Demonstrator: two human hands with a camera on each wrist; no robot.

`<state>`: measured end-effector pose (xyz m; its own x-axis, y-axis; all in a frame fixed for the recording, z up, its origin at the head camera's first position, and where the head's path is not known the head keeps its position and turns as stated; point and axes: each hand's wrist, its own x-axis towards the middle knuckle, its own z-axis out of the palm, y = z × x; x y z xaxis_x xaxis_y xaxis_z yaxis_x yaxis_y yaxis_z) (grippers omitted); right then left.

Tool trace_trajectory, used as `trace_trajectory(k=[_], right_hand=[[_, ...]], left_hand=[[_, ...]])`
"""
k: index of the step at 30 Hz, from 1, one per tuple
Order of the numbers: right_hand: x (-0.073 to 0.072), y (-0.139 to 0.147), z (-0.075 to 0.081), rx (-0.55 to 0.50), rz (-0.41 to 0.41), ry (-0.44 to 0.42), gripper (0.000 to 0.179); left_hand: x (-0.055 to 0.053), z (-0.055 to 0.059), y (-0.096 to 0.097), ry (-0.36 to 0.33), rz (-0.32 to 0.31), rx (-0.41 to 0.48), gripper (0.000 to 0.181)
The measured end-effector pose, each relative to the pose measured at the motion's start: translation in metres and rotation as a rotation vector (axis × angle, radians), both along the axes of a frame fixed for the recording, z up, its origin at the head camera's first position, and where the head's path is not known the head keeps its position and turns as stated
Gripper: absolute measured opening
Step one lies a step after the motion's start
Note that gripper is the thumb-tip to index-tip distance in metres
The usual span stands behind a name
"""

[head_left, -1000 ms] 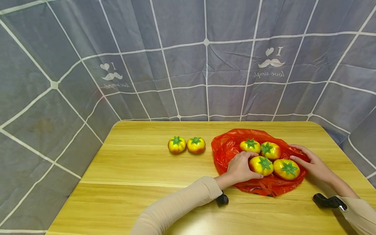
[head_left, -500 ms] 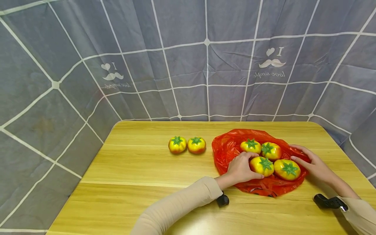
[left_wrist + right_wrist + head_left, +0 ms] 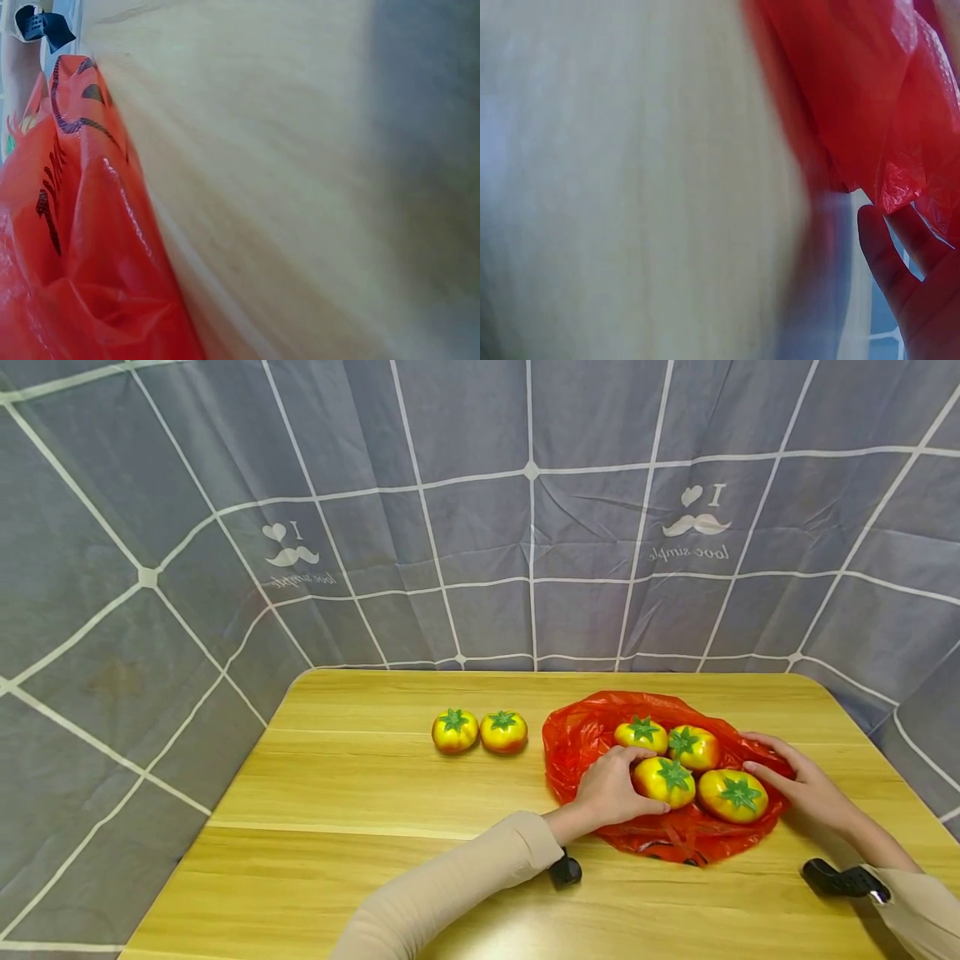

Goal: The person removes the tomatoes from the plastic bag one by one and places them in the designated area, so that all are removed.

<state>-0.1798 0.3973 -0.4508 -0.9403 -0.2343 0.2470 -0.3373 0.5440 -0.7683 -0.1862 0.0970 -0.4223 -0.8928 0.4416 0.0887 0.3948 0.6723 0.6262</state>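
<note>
In the head view, my left hand (image 3: pixel 606 789) grips a glossy yellow-red tomato (image 3: pixel 663 782) with a green star-shaped top, thumb on the near side and fingers on the far side. Three more such tomatoes lie close by: one at back left (image 3: pixel 641 736), one at back right (image 3: pixel 693 748), one at right (image 3: pixel 732 797). All sit in a spread-open red plastic bag (image 3: pixel 573 752). My right hand (image 3: pixel 810 789) holds the bag's right edge between thumb and fingers. The right wrist view shows fingers (image 3: pixel 885 251) against the red film. The left wrist view shows the bag's dark print (image 3: pixel 49 217), not the left hand.
Two matching tomatoes stand side by side left of the bag, a left one (image 3: pixel 454 732) and a right one (image 3: pixel 503 732). The wooden table (image 3: pixel 337 793) ends at a grey checked curtain (image 3: pixel 480 527). Black wrist straps (image 3: pixel 843 881) hang below both sleeves.
My left hand and its tomato have shifted slightly left, away from the right-hand tomato. The right hand keeps its place at the bag's edge.
</note>
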Motion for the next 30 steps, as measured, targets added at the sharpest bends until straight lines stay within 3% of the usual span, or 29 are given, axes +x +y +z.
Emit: trace_trajectory(k=[19,30], right_hand=[[0.002,-0.002,0.003,0.013,0.001,-0.010,0.043],[0.003,-0.001,0.003,0.008,-0.004,-0.005,0.044]], left_hand=[[-0.001,0.011,-0.008,0.024,-0.016,0.081,0.066],[-0.004,0.020,-0.019,0.004,-0.013,0.142,0.066]])
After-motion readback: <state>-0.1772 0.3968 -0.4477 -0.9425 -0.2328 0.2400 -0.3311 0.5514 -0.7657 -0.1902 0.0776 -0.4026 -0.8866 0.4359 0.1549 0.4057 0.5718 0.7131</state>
